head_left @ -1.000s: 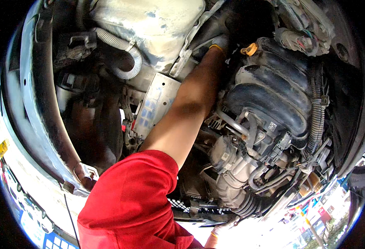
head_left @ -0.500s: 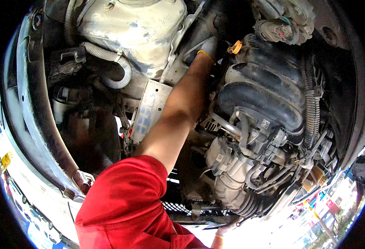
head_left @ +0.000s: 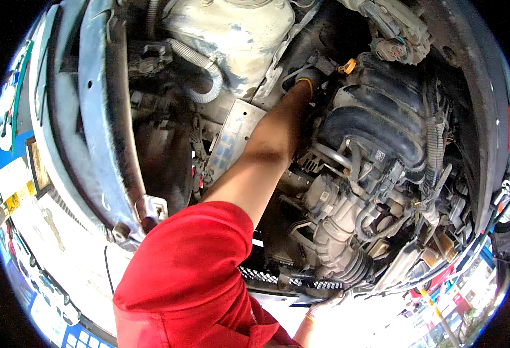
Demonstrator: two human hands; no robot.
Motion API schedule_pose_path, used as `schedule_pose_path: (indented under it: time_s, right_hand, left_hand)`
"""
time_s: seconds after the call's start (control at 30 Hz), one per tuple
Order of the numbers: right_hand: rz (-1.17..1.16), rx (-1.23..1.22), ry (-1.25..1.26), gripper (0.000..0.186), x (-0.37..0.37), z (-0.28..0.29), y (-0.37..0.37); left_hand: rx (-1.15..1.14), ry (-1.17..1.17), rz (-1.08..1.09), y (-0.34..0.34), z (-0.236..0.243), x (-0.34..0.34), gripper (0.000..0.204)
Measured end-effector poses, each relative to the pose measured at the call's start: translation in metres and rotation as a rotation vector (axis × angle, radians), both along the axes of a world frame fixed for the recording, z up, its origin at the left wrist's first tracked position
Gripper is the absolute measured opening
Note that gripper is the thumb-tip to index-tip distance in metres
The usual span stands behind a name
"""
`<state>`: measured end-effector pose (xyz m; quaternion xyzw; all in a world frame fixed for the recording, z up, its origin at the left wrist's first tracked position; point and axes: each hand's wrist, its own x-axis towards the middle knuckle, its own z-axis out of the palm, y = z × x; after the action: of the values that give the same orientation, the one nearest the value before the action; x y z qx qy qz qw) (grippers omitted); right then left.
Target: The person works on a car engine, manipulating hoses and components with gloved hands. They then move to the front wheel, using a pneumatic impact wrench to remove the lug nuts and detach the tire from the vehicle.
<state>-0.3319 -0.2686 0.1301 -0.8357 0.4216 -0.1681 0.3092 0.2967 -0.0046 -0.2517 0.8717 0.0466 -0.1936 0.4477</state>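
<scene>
My left arm, in a red sleeve, reaches deep into a car's engine bay; my left hand (head_left: 306,81), in a grey glove with a yellow cuff, is beside a small dark part (head_left: 323,64) left of the black intake manifold (head_left: 371,124). Its fingers are hidden. An orange-yellow loop handle (head_left: 346,66) sits just right of it. Low in the view, my right hand (head_left: 323,304), also yellow-cuffed, is small and washed out at the bay's front edge, fingers curled on something I cannot make out. A pale bracket (head_left: 237,127) lies under my left forearm.
A whitish body panel (head_left: 226,40) and a ribbed grey hose (head_left: 211,78) are at the upper left. A long fender edge (head_left: 92,116) curves down the left. A bellows air duct (head_left: 347,261) and wiring fill the lower right. Bright surroundings show past both sides.
The view has shifted, so more of the fender and surroundings show at left. The small dark part by my left hand shows more clearly. Both hands stay in about the same places.
</scene>
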Motion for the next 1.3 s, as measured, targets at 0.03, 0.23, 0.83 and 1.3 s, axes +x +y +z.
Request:
schedule_pose_path:
  time_s: [0.03,0.23,0.83,1.3]
  right_hand:
    - [-0.141,-0.048,0.026,0.046,-0.036,0.000,0.040]
    - [0.290,-0.390,0.244,0.038,0.011,0.037,0.026]
    - [0.243,-0.660,0.277,0.041,-0.011,0.014,0.005]
    - [0.283,-0.722,0.433,0.048,-0.015,0.001,-0.017]
  left_hand:
    - [-0.224,0.282,0.419,-0.046,0.111,-0.045,0.044]
    - [0.428,-0.103,-0.427,0.022,0.070,-0.044,0.039]
    - [0.116,-0.012,-0.536,0.127,0.485,-0.201,0.035]
    - [0.111,-0.950,-0.726,0.337,0.531,-0.442,0.023]
